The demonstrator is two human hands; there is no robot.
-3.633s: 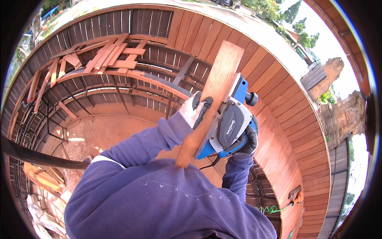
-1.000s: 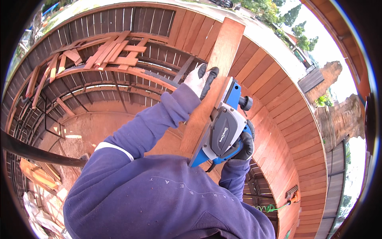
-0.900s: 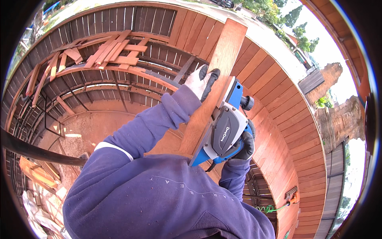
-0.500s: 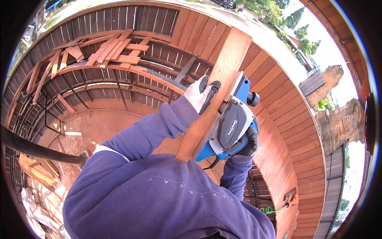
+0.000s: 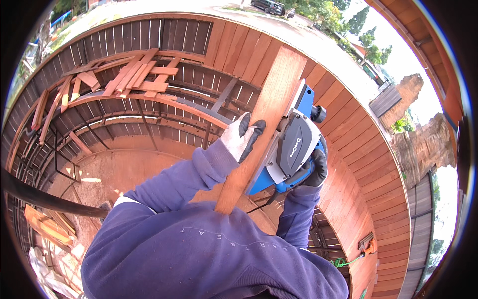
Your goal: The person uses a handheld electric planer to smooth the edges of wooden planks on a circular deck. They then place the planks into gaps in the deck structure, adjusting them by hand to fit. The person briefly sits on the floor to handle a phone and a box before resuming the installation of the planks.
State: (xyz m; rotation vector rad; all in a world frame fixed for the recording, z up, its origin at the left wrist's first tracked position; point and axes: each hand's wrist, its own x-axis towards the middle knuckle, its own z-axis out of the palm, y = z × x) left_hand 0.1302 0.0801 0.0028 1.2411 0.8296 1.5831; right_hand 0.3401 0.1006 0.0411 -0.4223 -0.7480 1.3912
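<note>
A long wooden board (image 5: pixel 279 84) slants from my belly up and away to the right. My left hand (image 5: pixel 241 137), in a white and black glove, grips the board's left edge with its fingers over the face. Against the board's right edge lies a blue and grey electric planer (image 5: pixel 296 147), tipped on its side with its sole toward the wood. My right hand (image 5: pixel 317 167), in a black glove, is wrapped round the planer's rear handle; part of the fingers is hidden behind it. A black cord runs from the planer's lower end.
A curved bench of reddish slats (image 5: pixel 358 159) sweeps along the right. On it lies an orange power tool (image 5: pixel 369 244) with a green cord (image 5: pixel 343 262). Loose planks (image 5: pixel 137 74) rest on the frame at the far left. A dark curved bar (image 5: pixel 55 199) juts in from the left.
The board's far end has shifted left and slightly down in view, along with my left hand. The planer stays by the board's edge with my right hand still on it.
</note>
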